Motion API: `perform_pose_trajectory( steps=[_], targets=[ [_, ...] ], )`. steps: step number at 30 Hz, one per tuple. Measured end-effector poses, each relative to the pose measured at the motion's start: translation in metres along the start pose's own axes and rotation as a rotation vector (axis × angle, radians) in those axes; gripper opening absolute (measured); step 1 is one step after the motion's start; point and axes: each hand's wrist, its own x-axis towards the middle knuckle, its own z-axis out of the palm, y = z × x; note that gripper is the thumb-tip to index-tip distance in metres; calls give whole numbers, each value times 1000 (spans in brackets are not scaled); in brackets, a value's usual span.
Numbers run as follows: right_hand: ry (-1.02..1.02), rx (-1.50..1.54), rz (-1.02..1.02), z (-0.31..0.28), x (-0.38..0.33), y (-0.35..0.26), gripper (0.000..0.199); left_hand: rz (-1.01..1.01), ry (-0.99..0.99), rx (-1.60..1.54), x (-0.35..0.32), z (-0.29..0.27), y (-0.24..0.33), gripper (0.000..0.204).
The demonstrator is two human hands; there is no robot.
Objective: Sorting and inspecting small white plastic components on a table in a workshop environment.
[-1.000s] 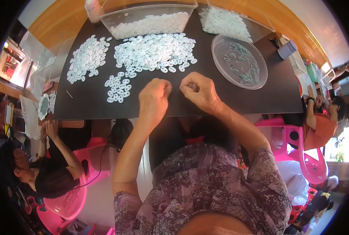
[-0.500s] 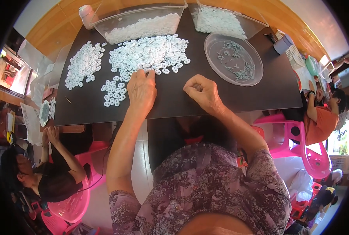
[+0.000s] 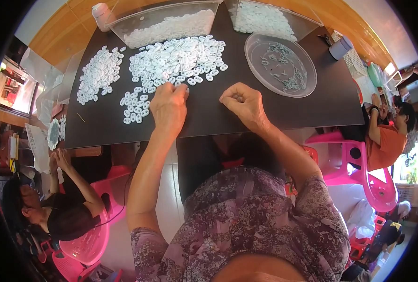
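Noted L hand (image 3: 168, 107) palm-down, w/ fingers bent over nr edge of main pile (image 3: 178, 60) of white oval pcs; unable to see fingertips, so can't tell finger gap or contents. Noted R hand (image 3: 245, 104) loosely curled over bare table (image 3: 204, 115), w/ thumb nr forefinger; can't tell contents. For sound handling, judge best to pinch single pcs off sparse nr edge, w/ fingertips only; avoid raking. Observed small cluster (image 3: 135, 108) just beside L hand, on its L: avoid brushing w/ wrist. Logged separate pile (image 3: 100, 76) further L, w/ thin stick (image 3: 81, 117) below; clear box (image 3: 124, 26) of pcs directly behind main pile, prob. limiting reach; second box (image 3: 307, 30) to its R; round tray (image 3: 254, 58) w/ grey-green bits (image 3: 296, 83) beyond R hand, poss. snag if swung wide; grey cup (image 3: 340, 48) past tray. Found co-workers (image 3: 73, 216) both sides, well apart.
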Motion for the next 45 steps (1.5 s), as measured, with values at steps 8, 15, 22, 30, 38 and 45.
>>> perform_pose_trajectory(
  steps=[8,15,22,30,38,45],
  targets=[
    [-1,11,31,1,0,2,5,79,-152,70,0,4,7,12],
    [7,27,46,1,0,0,8,91,-115,-107,-4,4,19,17],
    [-19,-13,21,0,0,2,9,278,-178,278,-4,7,23,10],
    [-3,64,41,1,2,6,6,48,-116,34,-10,0,18,8],
    [-45,246,43,8,-1,-9,6,-803,-159,-1292,-16,-19,41,11],
    [-86,322,44,18,-7,-18,10,-913,-130,-1493,-27,-20,52,6]
  ],
)
